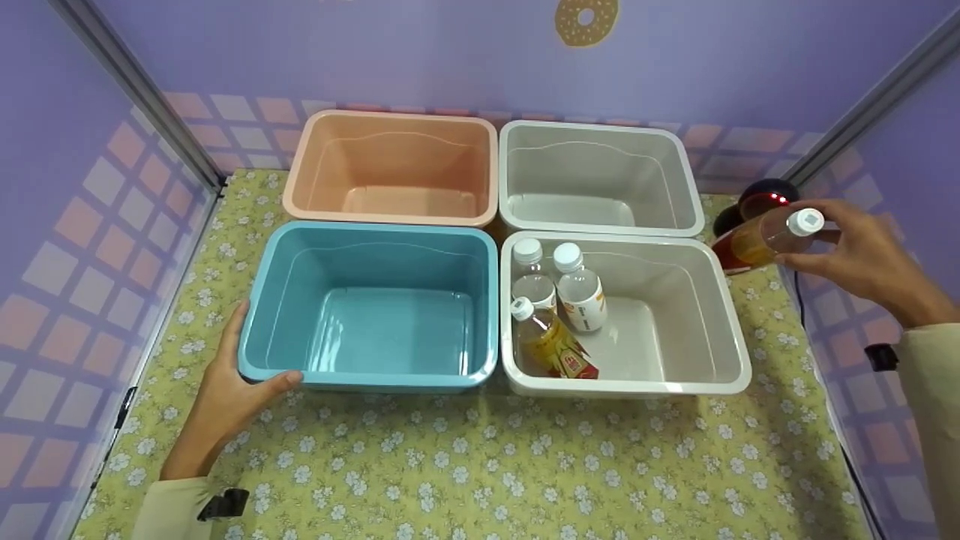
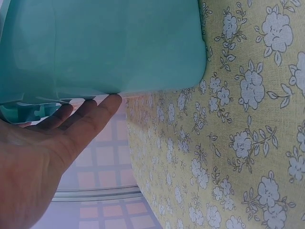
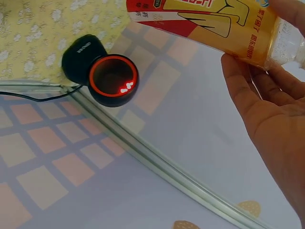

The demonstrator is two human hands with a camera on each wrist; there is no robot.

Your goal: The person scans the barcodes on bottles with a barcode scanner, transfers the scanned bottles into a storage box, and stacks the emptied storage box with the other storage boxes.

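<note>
My right hand (image 1: 862, 251) grips a clear plastic drink bottle (image 1: 759, 238) near its neck. The bottle leans with its white cap toward me, beside a black barcode scanner (image 1: 769, 196) with glowing red lights. Its red and yellow label (image 3: 205, 26) shows in the right wrist view. My left hand (image 1: 229, 390) rests at the near left corner of a blue bin (image 1: 390, 330), thumb on the rim and straight fingers (image 2: 97, 117) against the outer side. Two white-capped bottles (image 1: 583, 300) stand in the near white bin (image 1: 697, 386), with a yellow-labelled bottle (image 1: 551, 341) leaning near them.
Behind stand an orange bin (image 1: 394, 169) and a grey-white bin (image 1: 600, 176), rims close to the front pair. A flowered yellow cloth (image 1: 480, 465) covers the table. Purple walls (image 1: 450, 52) enclose the back and sides. A black cable (image 3: 40, 98) runs from the scanner.
</note>
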